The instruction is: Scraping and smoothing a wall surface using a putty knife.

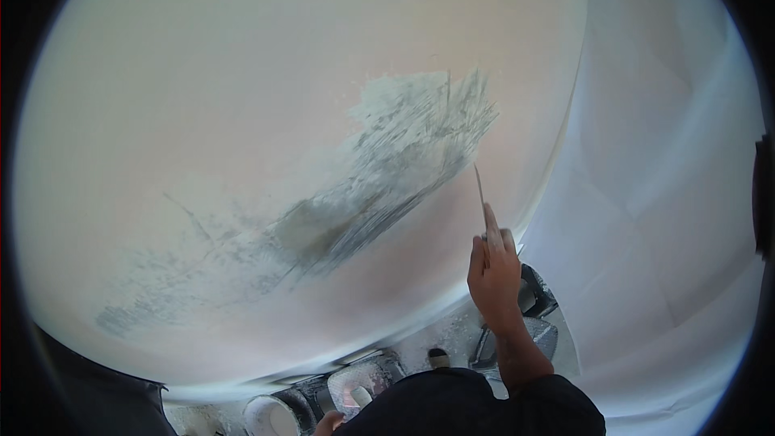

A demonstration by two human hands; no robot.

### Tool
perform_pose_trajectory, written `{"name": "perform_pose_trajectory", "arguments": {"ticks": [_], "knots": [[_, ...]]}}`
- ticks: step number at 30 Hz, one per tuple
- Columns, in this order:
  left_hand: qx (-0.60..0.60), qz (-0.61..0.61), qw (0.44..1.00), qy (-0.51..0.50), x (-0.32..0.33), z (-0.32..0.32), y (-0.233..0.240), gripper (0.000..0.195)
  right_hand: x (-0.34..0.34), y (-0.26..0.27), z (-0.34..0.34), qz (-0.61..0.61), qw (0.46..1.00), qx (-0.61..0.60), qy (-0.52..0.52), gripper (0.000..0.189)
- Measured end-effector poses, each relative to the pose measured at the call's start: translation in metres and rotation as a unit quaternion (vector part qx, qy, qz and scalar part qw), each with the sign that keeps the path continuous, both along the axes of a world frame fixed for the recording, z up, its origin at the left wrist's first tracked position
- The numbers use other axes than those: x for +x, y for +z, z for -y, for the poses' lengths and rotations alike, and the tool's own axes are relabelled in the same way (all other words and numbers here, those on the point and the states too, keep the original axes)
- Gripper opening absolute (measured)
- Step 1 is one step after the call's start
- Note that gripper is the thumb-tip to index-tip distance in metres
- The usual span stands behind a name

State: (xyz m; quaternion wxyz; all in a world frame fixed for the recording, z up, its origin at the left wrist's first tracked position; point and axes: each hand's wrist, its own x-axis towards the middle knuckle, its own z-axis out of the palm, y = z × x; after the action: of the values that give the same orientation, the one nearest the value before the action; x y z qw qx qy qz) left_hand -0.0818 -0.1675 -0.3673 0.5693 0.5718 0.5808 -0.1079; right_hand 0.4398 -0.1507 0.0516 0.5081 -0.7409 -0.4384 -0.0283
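Note:
A broad, pale wall-like surface [230, 85] fills most of the view. Across its middle runs a rough, streaky patch of grey-white filler [399, 139], with a darker, smoother area at its centre. My right hand [496, 272] grips a thin-bladed tool [479, 184], likely a filling knife, seen almost edge-on. Its tip is close to the lower right border of the patch; whether it touches is unclear. Only part of my left hand [330, 422] shows at the bottom edge, beside my dark clothing, and what it holds, if anything, is hidden.
White sheeting [642, 194] hangs along the right side. Below lies a dusty, white-spattered floor [433, 336] with a white bucket [272, 418] and dark, dust-covered items [536, 297] near my right arm. A shoe [439, 357] shows below. Dark material [109, 387] is at lower left.

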Motion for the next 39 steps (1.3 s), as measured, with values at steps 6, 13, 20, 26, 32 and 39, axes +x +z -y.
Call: {"name": "perform_pose_trajectory", "arguments": {"ticks": [6,13,20,26,32,39], "knots": [[-0.173,-0.071,0.958,0.218,0.02,-0.006,-0.058,0.03,-0.059,-0.064,-0.054,0.11,0.992,-0.056,-0.028,0.062],[-0.198,-0.013,0.967,0.16,-0.006,0.015,-0.065,0.034,-0.137,-0.125,0.017,0.074,0.99,-0.079,0.089,0.06],[-0.006,0.067,0.998,0.009,-0.004,-0.056,-0.058,0.034,-0.136,0.02,0.002,0.155,0.985,0.058,0.05,0.052],[0.225,0.302,0.925,-0.048,0.144,-0.107,0.156,0.034,-0.107,-0.017,-0.043,0.234,0.972,-0.008,0.035,0.052],[0.143,0.425,0.894,-0.003,0.223,-0.092,0.261,0.043,-0.14,-0.135,-0.017,0.103,0.991,-0.018,0.079,0.053],[0.162,0.551,0.816,0.064,0.34,-0.106,0.282,0.044,-0.117,-0.16,-0.025,0.077,0.993,0.066,0.066,0.052]]}}
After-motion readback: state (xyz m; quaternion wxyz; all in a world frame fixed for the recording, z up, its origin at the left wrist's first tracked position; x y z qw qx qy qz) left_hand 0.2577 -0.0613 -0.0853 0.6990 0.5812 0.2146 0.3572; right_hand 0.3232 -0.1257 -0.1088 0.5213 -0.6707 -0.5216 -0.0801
